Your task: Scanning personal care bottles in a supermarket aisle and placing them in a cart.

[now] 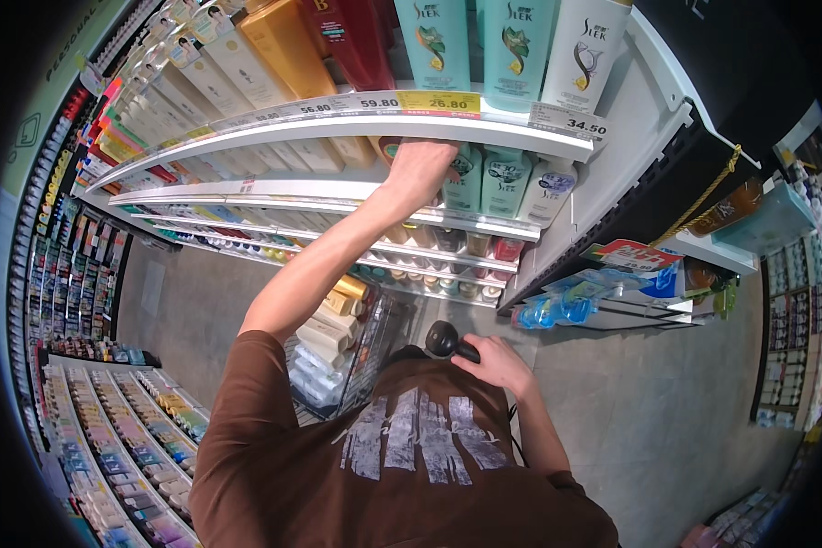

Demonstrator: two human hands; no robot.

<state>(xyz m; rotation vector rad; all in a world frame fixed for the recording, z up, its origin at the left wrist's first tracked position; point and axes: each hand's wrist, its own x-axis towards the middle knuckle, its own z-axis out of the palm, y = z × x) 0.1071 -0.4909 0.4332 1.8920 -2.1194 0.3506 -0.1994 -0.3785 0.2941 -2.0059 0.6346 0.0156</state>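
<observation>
My left hand [421, 168] reaches in beneath the top shelf board, and its fingertips are hidden behind the price strip. Right beside it on the second shelf are a pale green pump bottle [463, 185], another green bottle [507, 188] and a white bottle [550, 195]. Whether the fingers grip anything cannot be seen. Low in front of my body, my right hand [496, 363] is closed around the handle of a black handheld device [444, 339] with a rounded head, possibly a barcode scanner.
Above the price strip [356, 106] stand Slek bottles [517, 51], a red bottle [353, 44] and a golden bottle [284, 48]. A wire shopping cart [363, 363] loaded with cream bottles [325, 335] is below my left arm. Blue packs [575, 308] hang at the shelf's right end.
</observation>
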